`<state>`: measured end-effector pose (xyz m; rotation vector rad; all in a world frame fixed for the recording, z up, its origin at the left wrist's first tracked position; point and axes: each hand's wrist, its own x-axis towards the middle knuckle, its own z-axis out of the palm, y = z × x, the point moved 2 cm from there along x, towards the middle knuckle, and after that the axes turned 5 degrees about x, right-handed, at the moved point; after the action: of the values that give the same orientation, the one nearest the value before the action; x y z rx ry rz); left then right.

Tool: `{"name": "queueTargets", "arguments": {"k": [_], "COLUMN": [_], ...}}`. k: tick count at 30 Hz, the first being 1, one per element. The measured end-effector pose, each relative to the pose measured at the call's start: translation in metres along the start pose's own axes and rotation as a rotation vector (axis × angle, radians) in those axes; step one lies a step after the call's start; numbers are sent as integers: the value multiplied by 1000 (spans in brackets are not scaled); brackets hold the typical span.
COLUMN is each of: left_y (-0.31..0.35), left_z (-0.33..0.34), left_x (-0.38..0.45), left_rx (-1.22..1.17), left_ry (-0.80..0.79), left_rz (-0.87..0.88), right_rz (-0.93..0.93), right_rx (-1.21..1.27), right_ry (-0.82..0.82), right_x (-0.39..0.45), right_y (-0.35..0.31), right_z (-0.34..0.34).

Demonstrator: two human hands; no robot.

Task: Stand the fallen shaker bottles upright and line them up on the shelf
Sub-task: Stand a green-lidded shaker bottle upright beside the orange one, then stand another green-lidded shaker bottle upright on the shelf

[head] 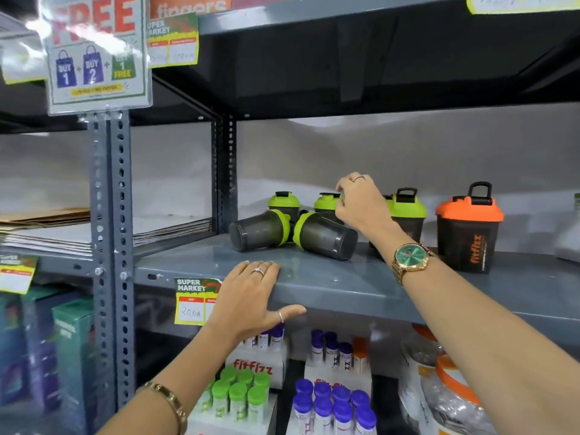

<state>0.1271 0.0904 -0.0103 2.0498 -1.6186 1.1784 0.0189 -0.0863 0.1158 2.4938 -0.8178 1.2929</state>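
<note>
Two dark shaker bottles with green lids lie on their sides on the grey shelf (329,277): one at the left (257,231) and one beside it (326,235). Behind them stand two upright green-lidded shakers, the left one (284,202) and another (326,203). Further right stand a green-lidded shaker (406,215) and an orange-lidded one (467,230). My right hand (361,204) reaches over the fallen bottles, fingertips touching the lid of the second upright shaker. My left hand (254,296) rests on the shelf's front edge, thumb under it.
A steel upright (116,246) bounds the shelf on the left. The shelf above (345,11) hangs low overhead. A price tag (194,301) hangs on the front edge. Below are boxes of tubes with green (238,394) and purple (332,403) caps.
</note>
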Motion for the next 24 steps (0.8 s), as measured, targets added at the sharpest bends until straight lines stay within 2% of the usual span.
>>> {"name": "queueTargets", "arguments": {"k": [4,8,10,13,17,21,24], "left_y": [-6,-6,-7,-8,-9,-9,-9], "left_z": [3,5,6,8,11,13,13], "left_x": [-2,-1,-2,-2,-1,-2,-2], "left_rx": [-29,-44,-54,-59,-82,-96,-92], "left_ry": [1,27,33,39,39,41,46], "left_rz": [-7,-5,-1,4,-3,-14,-20], "right_rz": [111,221,228,216,250,316,391], "right_rx": [-8,-80,-172,-206,-134,4,180], "right_ry": [-219,-512,-569,-514,-423,-269,-214], "right_x": [9,7,5,5,4,4,5], "right_y": [-15,-19,-19,-17,-10,-4,-4], "right_z": [24,42,48,51,52,49,51]}}
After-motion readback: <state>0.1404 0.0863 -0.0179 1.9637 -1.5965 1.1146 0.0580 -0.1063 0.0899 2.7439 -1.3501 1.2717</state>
